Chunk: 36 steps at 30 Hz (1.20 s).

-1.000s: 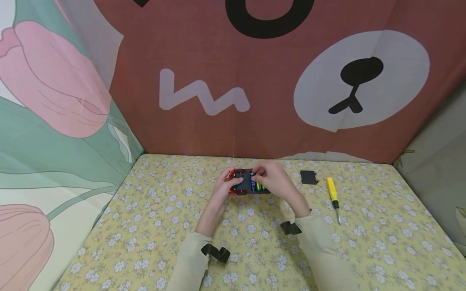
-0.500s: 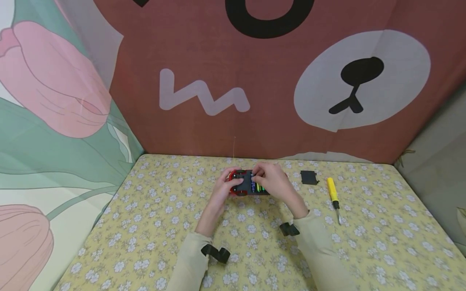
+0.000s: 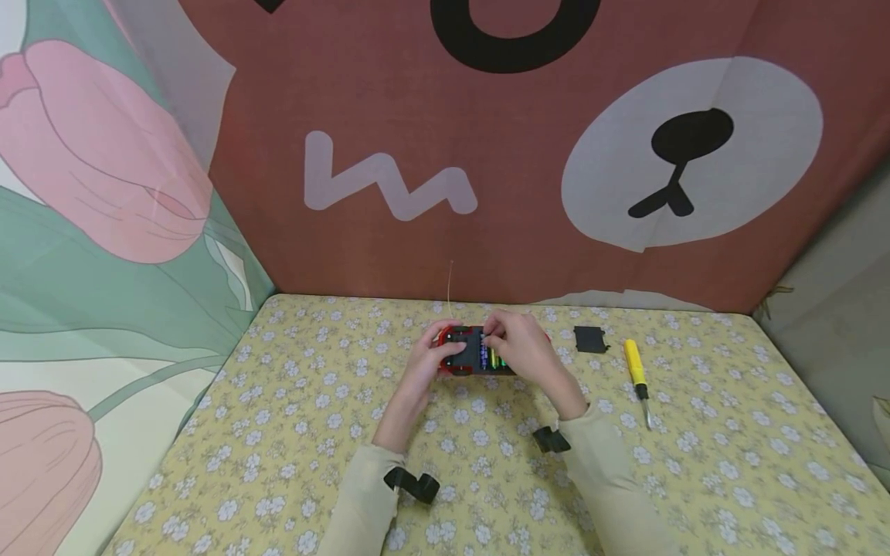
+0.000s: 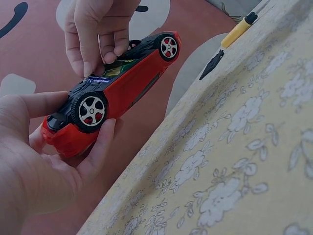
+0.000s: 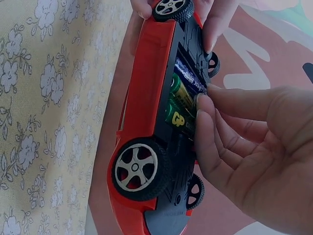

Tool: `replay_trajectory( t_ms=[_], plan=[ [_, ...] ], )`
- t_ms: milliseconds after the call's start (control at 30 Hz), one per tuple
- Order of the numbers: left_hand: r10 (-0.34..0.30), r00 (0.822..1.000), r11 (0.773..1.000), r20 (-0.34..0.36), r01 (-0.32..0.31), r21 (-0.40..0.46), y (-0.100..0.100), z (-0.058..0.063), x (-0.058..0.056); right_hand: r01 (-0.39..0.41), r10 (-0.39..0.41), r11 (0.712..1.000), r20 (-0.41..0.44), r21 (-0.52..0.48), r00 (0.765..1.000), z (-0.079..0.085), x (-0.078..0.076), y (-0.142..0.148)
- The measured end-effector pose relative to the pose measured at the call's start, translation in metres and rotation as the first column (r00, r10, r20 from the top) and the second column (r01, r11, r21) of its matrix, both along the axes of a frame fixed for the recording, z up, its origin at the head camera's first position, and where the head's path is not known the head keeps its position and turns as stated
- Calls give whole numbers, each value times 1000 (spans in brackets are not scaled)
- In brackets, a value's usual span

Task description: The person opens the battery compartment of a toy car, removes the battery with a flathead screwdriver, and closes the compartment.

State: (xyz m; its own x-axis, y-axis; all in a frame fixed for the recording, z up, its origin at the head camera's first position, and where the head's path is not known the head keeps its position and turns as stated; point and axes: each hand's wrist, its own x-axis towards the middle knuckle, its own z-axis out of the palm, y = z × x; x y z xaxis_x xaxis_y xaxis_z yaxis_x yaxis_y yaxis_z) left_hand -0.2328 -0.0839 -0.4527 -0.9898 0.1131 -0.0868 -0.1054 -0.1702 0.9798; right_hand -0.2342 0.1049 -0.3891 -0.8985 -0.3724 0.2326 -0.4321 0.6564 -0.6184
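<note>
My left hand (image 3: 420, 359) grips one end of a red toy car (image 5: 151, 88), thumb on its black underside and fingers round the body. The car is turned wheels-up with its battery compartment uncovered. Inside lie a purple-blue battery (image 5: 190, 76) and two green ones, the nearer green battery (image 5: 177, 117) marked GP. Thumb and fingertips of my right hand (image 5: 259, 137) pinch at the far end of the purple-blue battery, and they hide that end. In the left wrist view, the car's red side (image 4: 129, 88) and two silver-spoked wheels face the camera.
To the right on the flowered tablecloth (image 3: 487, 479) lies a black battery cover (image 3: 591, 340). Beside it is a screwdriver (image 3: 634, 363) with a yellow handle. A printed bear curtain (image 3: 389, 255) hangs right behind the table's back edge.
The car has tilted and sunk very slightly in the head view. My right hand has shifted a little with it, still at the batteries. The cover and screwdriver have not moved.
</note>
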Motion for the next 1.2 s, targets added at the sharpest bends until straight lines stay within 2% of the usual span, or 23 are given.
replay_trajectory(
  t_ms=[533,833,1033,1200],
  plan=[
    [9,1000,1000,5,-9,0,0,-4,-1,-3,2,999,-11,-51,1000,-3,3,0],
    [-18,1000,1000,16,18,4,-2,-2,-2,7,-6,987,4,-159,1000,0,1,2],
    [-14,1000,1000,17,14,10,-2,-1,-1,30,-47,970,-67,-241,997,2,1,8],
    [-3,1000,1000,21,2,16,-1,1,0,104,-130,950,-68,-294,989,3,0,16]
  ],
)
